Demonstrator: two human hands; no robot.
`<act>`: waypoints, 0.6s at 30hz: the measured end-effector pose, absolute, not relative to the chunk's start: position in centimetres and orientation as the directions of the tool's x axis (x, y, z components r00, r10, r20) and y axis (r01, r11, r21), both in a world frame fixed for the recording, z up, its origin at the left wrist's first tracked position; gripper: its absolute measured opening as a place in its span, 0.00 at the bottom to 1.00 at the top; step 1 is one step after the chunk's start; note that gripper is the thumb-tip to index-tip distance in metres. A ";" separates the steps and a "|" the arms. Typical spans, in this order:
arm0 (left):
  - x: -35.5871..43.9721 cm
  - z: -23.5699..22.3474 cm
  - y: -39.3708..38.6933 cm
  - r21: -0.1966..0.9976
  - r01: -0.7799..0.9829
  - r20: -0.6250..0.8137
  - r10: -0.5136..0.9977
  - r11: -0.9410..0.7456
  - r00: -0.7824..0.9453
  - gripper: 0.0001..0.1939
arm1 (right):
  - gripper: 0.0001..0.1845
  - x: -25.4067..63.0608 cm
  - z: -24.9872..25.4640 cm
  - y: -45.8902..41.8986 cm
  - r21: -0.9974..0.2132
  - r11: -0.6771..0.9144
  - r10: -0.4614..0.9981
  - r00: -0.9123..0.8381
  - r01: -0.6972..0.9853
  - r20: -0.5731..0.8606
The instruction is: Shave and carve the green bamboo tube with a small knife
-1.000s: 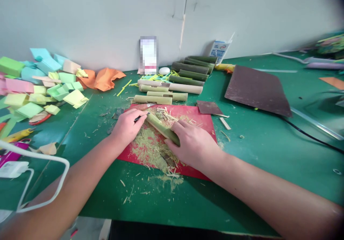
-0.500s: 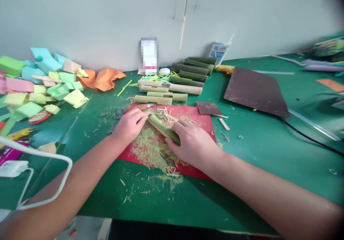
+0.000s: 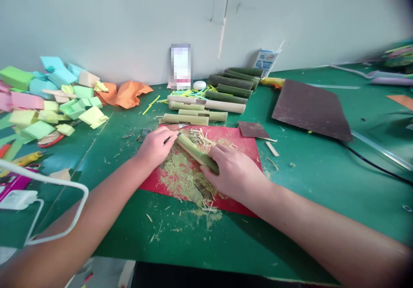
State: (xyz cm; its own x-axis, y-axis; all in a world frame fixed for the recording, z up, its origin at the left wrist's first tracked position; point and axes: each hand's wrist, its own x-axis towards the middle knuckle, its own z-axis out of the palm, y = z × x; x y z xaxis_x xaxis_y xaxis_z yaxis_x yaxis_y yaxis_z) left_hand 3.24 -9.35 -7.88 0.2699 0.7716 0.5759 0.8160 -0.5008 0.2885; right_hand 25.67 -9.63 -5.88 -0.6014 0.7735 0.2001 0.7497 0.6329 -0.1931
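Observation:
My right hand (image 3: pixel 234 167) is wrapped round the near end of a green bamboo tube (image 3: pixel 196 151), which lies slantwise over a red sheet (image 3: pixel 248 146). At the tube's far end, my left hand (image 3: pixel 156 144) is closed with its fingertips against the rim. A small dark piece shows between those fingers; it looks like folded sandpaper, though most of it is hidden. Pale green dust and shavings (image 3: pixel 176 174) cover much of the red sheet around the tube.
Cut bamboo pieces (image 3: pixel 187 119) and darker tubes (image 3: pixel 230 81) lie behind the sheet. Brown sandpaper sheets (image 3: pixel 311 109) are at right. A phone (image 3: pixel 180 66) leans on the wall. Folded paper (image 3: pixel 40 129) is heaped at left, near a white cable (image 3: pixel 82 210).
The whole view has shifted slightly. Both hands keep their grip, and the bamboo tube stays in nearly the same position on the red sheet.

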 end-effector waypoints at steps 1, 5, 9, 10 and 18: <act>3.0 -7.9 -9.3 0.283 0.829 0.576 0.777 -0.483 0.256 0.09 | 0.08 25.7 -5.8 -9.7 -0.200 0.630 0.777 -0.599 0.751 0.194; 2.5 -7.7 -9.4 0.255 0.849 0.569 0.782 -0.463 0.256 0.11 | 0.08 25.9 -5.8 -9.9 -0.235 0.614 0.789 -0.592 0.754 0.162; 3.6 -7.6 -9.9 0.236 0.843 0.570 0.771 -0.483 0.283 0.10 | 0.08 25.7 -5.9 -9.8 -0.230 0.626 0.780 -0.597 0.745 0.190; 4.2 -7.6 -10.1 0.239 0.842 0.560 0.777 -0.483 0.287 0.10 | 0.08 25.7 -6.0 -9.8 -0.234 0.629 0.778 -0.597 0.742 0.197; 5.9 -7.6 -11.1 0.277 0.797 0.517 0.782 -0.537 0.347 0.10 | 0.08 25.6 -6.1 -9.6 -0.252 0.638 0.770 -0.602 0.727 0.214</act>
